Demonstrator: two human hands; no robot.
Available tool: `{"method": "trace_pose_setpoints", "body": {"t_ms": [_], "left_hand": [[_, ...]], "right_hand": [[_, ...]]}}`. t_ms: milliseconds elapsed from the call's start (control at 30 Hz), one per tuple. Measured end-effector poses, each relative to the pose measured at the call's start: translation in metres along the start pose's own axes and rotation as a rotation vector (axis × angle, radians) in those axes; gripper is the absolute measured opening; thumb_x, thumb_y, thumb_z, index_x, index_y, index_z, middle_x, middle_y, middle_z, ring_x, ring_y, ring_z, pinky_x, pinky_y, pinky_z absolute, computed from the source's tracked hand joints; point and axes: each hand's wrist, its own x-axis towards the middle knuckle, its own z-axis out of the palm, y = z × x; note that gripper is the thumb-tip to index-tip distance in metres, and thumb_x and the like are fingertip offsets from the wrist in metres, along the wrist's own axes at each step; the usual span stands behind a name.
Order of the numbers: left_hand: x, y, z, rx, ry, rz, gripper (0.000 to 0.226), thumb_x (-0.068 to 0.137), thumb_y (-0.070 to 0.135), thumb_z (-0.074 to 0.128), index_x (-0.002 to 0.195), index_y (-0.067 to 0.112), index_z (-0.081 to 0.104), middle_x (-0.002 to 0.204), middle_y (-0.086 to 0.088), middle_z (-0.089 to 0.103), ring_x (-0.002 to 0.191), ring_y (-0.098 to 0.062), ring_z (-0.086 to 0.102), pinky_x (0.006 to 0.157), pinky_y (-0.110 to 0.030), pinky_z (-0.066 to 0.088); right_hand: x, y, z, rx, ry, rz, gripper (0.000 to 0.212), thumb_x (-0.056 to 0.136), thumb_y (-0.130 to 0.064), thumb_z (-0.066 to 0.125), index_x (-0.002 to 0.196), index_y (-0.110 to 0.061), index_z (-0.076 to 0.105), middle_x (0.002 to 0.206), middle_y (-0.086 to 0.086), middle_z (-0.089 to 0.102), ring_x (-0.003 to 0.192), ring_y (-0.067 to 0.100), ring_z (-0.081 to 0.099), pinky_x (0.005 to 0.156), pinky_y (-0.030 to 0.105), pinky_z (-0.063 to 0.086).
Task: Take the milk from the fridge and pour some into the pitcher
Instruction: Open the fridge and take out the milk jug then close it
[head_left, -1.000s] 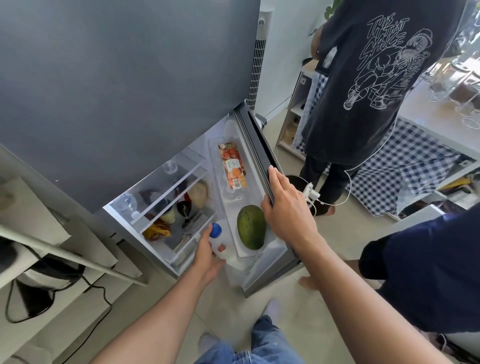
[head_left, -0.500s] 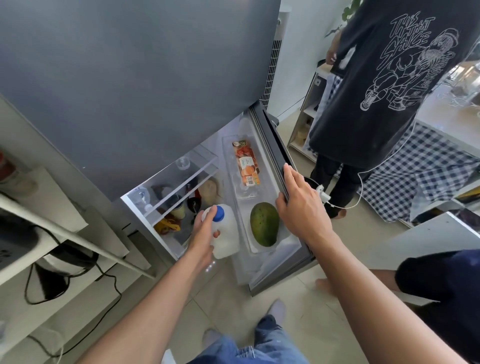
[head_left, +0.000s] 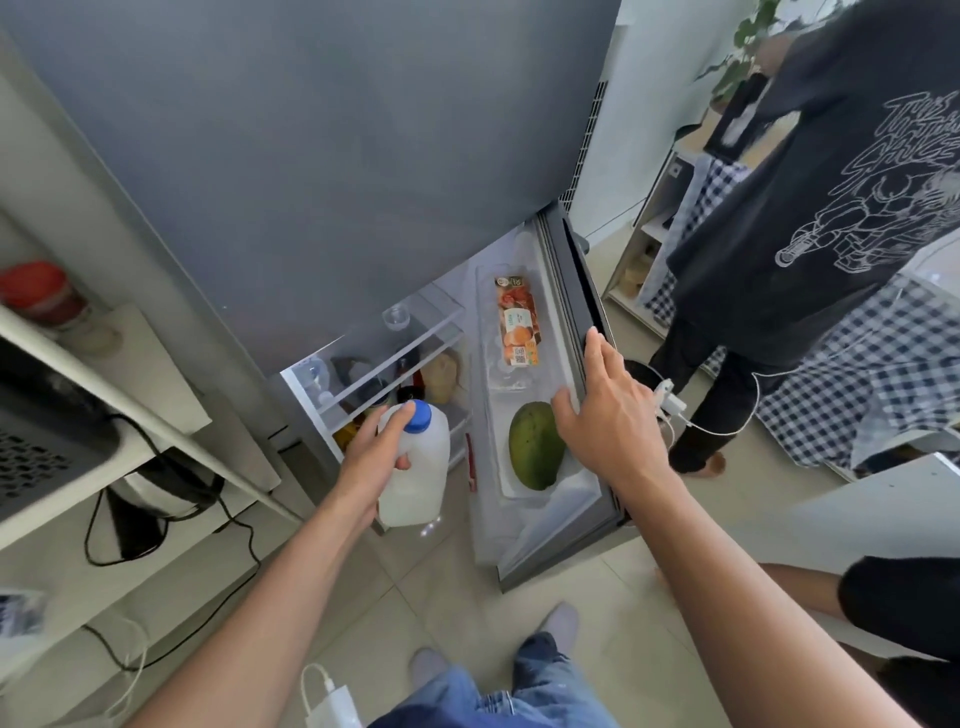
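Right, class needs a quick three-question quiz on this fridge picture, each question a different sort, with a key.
1. True or false: the left hand grips the milk near its blue cap.
2. Where does the right hand rest? A) on the mango B) on the door edge C) on the floor
3. Fill in: the mango lies in the door ____.

Key: 1 true; 2 B; 3 shelf.
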Motion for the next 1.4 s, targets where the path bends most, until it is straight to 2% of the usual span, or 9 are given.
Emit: {"method": "trace_pose_setpoints", "body": {"t_ms": [133,300,533,700,800,933,1033,1233,1400], "left_hand": [[-0.015,0.001,-0.012,-0.023,0.027,0.045,0.035,0.102,0.068,0.061,0.124,0.046,0.076,0.124,0.0,0.076,0.083,-0.021,0.063,0.088,-0.036,0.055],[-0.032,-0.003,-0.034,-0.052,0.085,0.084,0.03,0.105,0.064,0.063,0.124,0.046,0.075,0.137,0.012,0.071,0.081,-0.021,0.058,0.083,-0.029,0.05],[-0.038,-0.022,-0.073,-0.072,0.215,0.021,0.07,0.086,0.084,0.071,0.133,0.033,0.069,0.126,0.007,0.072,0.086,-0.019,0.064,0.096,-0.039,0.056],[-0.033,-0.034,-0.105,-0.079,0.292,0.002,0.099,0.068,0.102,0.071,0.125,0.021,0.077,0.114,-0.004,0.077,0.077,-0.015,0.064,0.085,-0.04,0.055],[-0.042,-0.035,-0.115,-0.107,0.344,0.018,0.081,0.08,0.092,0.07,0.102,0.014,0.075,0.086,0.005,0.059,0.07,-0.018,0.058,0.08,-0.039,0.049],[-0.048,-0.037,-0.127,-0.157,0.37,0.049,0.082,0.083,0.084,0.073,0.102,0.005,0.079,0.084,0.005,0.052,0.066,-0.014,0.051,0.077,-0.033,0.045],[-0.056,-0.041,-0.136,-0.16,0.398,0.024,0.085,0.082,0.084,0.073,0.092,0.0,0.065,0.077,0.006,0.044,0.059,-0.013,0.05,0.079,-0.036,0.041],[-0.073,-0.038,-0.154,-0.124,0.415,0.052,0.086,0.09,0.079,0.071,0.084,-0.003,0.045,0.073,-0.001,0.031,0.062,-0.017,0.042,0.079,-0.037,0.035],[-0.077,-0.049,-0.166,-0.192,0.484,-0.01,0.098,0.073,0.097,0.071,0.113,0.007,0.07,0.096,0.004,0.058,0.066,-0.011,0.055,0.081,-0.032,0.046]], "right_hand": [[0.003,-0.013,0.011,0.035,-0.002,0.001,0.096,0.107,-0.063,0.045,0.178,-0.013,0.005,0.181,0.011,0.028,0.154,0.034,0.047,0.125,0.055,0.036],[0.008,-0.03,0.015,0.012,-0.025,-0.053,0.097,0.109,-0.065,0.045,0.177,-0.008,0.007,0.182,0.014,0.025,0.161,0.034,0.04,0.126,0.055,0.036],[0.019,-0.05,0.014,-0.052,-0.061,-0.144,0.103,0.105,-0.084,0.03,0.176,-0.009,0.02,0.175,0.011,0.042,0.163,0.033,0.03,0.122,0.057,0.042],[0.033,-0.074,0.016,-0.085,-0.072,-0.24,0.099,0.106,-0.084,0.027,0.173,-0.011,0.031,0.158,0.008,0.061,0.151,0.035,0.038,0.107,0.057,0.049],[0.042,-0.08,0.026,-0.05,-0.125,-0.312,0.095,0.107,-0.082,0.025,0.177,-0.017,0.019,0.175,0.007,0.042,0.157,0.035,0.031,0.119,0.056,0.043],[0.048,-0.083,0.051,-0.03,-0.233,-0.411,0.091,0.112,-0.07,0.022,0.178,-0.01,0.004,0.187,0.005,0.0,0.171,0.028,0.004,0.134,0.053,0.026],[0.046,-0.092,0.073,0.008,-0.263,-0.469,0.089,0.115,-0.065,0.025,0.177,-0.008,-0.005,0.184,0.005,-0.023,0.172,0.026,-0.008,0.138,0.047,0.014],[0.057,-0.127,0.089,0.071,-0.327,-0.497,0.086,0.116,-0.059,0.034,0.177,-0.013,-0.005,0.184,0.003,-0.023,0.17,0.04,0.006,0.131,0.061,0.027],[0.06,-0.142,0.096,0.038,-0.343,-0.441,0.099,0.112,-0.051,0.052,0.176,-0.01,-0.012,0.182,0.001,-0.029,0.17,0.041,0.004,0.129,0.058,0.033]]}}
